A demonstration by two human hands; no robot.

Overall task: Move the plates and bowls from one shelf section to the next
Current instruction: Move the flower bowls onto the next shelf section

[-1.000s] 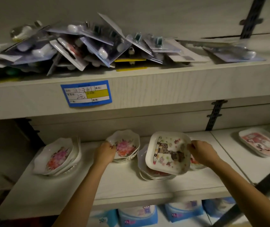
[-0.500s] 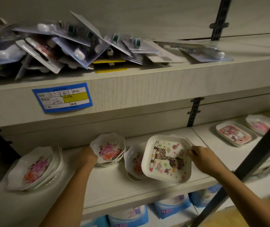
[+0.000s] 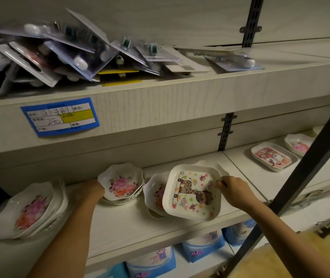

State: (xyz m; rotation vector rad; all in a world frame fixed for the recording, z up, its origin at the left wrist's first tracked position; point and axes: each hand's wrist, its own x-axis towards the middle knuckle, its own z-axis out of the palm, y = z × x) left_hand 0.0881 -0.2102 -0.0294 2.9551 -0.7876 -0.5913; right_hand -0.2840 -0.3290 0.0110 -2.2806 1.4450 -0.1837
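Lifted slightly rightward: giraffe plate (image 3: pixel 195 194) pinched in right hand (image 3: pixel 233 190); left hand (image 3: pixel 93 189) cupping floral bowl stack (image 3: pixel 122 185). Mostly unmoved; two dishes (image 3: pixel 273 156) across.

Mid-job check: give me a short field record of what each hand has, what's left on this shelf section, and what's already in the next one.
left hand: gripping the middle floral bowl stack at its left rim
right hand: fingers on the right rim of the giraffe plate, which is tilted over another floral bowl stack
still on this section: far-left bowl stack
next section: pink cartoon plate, floral bowl
upper shelf: pile of blister packs, blue price tag
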